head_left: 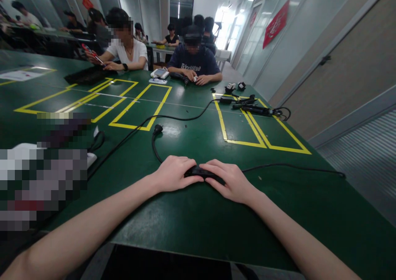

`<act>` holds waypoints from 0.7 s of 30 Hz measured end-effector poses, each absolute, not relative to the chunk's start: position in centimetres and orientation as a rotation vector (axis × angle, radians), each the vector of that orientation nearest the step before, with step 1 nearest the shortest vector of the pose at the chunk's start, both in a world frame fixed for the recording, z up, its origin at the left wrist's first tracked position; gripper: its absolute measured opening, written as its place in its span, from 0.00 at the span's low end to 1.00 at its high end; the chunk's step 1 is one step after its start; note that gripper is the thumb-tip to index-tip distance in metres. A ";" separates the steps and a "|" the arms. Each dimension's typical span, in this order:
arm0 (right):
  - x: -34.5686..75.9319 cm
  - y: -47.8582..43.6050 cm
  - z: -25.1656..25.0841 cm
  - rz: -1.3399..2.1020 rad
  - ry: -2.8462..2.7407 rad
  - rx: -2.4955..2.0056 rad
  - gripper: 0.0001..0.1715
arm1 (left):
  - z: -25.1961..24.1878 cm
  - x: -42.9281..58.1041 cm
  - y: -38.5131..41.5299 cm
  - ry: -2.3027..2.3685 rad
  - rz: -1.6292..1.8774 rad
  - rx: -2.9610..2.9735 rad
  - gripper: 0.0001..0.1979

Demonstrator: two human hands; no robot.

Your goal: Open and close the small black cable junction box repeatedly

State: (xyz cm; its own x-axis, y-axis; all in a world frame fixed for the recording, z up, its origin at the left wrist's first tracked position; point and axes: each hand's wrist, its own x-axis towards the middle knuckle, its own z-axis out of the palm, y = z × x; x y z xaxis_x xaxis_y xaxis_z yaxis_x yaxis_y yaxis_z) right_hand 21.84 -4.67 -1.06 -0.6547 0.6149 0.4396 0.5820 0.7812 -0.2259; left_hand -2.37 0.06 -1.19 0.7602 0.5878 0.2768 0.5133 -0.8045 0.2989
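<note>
My left hand [173,173] and my right hand [230,182] lie side by side on the green table [192,218], both curled over a small black device [198,172] that shows between them. The fingers of each hand wrap over its ends, so most of it is hidden. A black cable [154,144] runs from under my left hand up to a plug [158,128]. Another black cable [293,167] leads from under my right hand toward the table's right edge.
Yellow tape rectangles [247,131] mark the tabletop. A long black cord [173,117] crosses to black tools and adapters [256,109] at the far right. Two people sit across the table handling small devices. Blurred items lie at the left.
</note>
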 end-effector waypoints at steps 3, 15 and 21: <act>21.7 -4.8 -1.1 0.003 -2.565 -0.924 0.28 | -1.3 -2.4 0.1 0.873 0.543 2.725 0.23; 24.7 -2.4 -1.6 0.428 -1.683 -1.184 0.28 | -0.1 -2.9 0.8 0.740 1.201 2.806 0.16; 28.8 -0.8 -0.2 0.523 -1.009 -1.240 0.33 | -1.2 -1.9 0.1 0.469 0.804 2.833 0.16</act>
